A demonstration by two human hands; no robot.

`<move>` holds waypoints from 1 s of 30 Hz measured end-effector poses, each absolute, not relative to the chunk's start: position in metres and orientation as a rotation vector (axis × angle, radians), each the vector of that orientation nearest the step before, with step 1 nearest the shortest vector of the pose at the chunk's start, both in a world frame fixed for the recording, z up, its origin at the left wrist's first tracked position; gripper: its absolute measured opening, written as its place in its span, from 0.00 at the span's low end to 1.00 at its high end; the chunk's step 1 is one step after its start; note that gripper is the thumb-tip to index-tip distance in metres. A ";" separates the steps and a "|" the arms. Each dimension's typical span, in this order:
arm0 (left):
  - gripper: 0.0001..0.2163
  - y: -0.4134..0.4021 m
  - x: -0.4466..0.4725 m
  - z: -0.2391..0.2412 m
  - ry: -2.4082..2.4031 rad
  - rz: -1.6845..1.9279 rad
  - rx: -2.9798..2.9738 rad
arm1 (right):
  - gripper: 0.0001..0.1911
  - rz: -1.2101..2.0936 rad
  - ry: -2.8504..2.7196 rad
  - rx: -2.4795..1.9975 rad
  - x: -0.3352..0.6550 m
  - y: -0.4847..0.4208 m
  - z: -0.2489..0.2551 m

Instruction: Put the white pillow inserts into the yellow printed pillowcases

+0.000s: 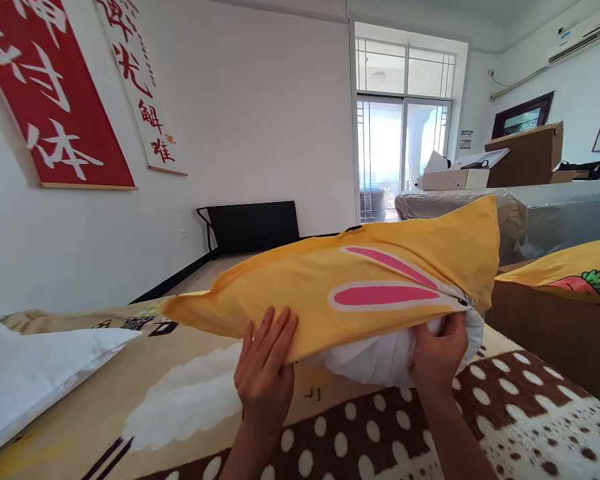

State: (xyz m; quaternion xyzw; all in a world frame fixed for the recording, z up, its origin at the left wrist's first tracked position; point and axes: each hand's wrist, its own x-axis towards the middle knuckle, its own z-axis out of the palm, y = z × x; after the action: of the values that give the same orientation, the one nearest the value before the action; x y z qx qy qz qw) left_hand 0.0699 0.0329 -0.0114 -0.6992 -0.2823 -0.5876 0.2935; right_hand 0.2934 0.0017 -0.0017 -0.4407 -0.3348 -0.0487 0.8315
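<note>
A yellow pillowcase [290,267] with pink-and-white rabbit ears is held up above the bed. A white pillow [375,357] lies partly inside it and shows below its lower edge. My left hand [267,373] grips that edge near the middle, fingers over the yellow cloth and thumb underneath. On the right, my right hand [440,353] pinches the pillowcase's edge beside the white pillow, its fingertips partly hidden by the fabric. Beneath both hands spreads a beige and brown blanket [205,440] with white spots.
Another white pillow [45,367] lies at the left. A second yellow cloth [575,267] with a carrot print rests on a brown box [555,333] at the right. Behind are a plastic-wrapped piece of furniture [555,213], cardboard boxes [525,157] and a folded black frame [255,227].
</note>
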 end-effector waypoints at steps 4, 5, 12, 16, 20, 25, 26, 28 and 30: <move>0.23 -0.011 0.054 0.017 -0.735 -1.855 -1.741 | 0.30 -0.039 -0.829 -0.845 0.270 -0.021 -0.001; 0.22 -0.019 0.050 0.022 -0.738 -1.881 -1.736 | 0.30 -0.035 -0.875 -0.852 0.265 -0.026 -0.001; 0.21 -0.020 0.043 0.031 -0.831 -1.979 -1.486 | 0.37 -0.238 -1.454 -0.982 0.258 -0.023 -0.008; 0.25 -0.010 0.051 0.021 -0.641 -1.695 -1.735 | 0.33 -0.483 -1.607 -1.048 0.255 -0.013 -0.007; 0.25 -0.002 0.057 0.011 -0.576 -1.378 -1.932 | 0.17 -0.593 -1.593 -1.034 0.246 -0.010 -0.010; 0.23 -0.002 0.065 0.009 -0.539 -1.243 -2.010 | 0.15 -0.495 -1.765 -0.904 0.228 -0.014 -0.020; 0.23 -0.004 0.067 0.010 -0.528 -1.241 -2.015 | 0.17 -0.480 -1.803 -0.897 0.227 -0.011 -0.023; 0.21 -0.008 0.072 0.009 -0.477 -1.227 -2.045 | 0.18 -0.501 -1.836 -0.909 0.229 -0.001 -0.033; 0.19 -0.013 0.081 0.007 -0.406 -1.225 -2.117 | 0.17 -0.547 -1.795 -1.003 0.238 0.014 -0.044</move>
State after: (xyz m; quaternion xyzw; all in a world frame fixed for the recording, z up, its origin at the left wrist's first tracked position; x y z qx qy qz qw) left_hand 0.0809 -0.0130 0.0074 -0.8074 -0.1548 -0.4673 0.3251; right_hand 0.2376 0.0145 -0.0436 -0.4120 -0.7375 -0.2248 0.4857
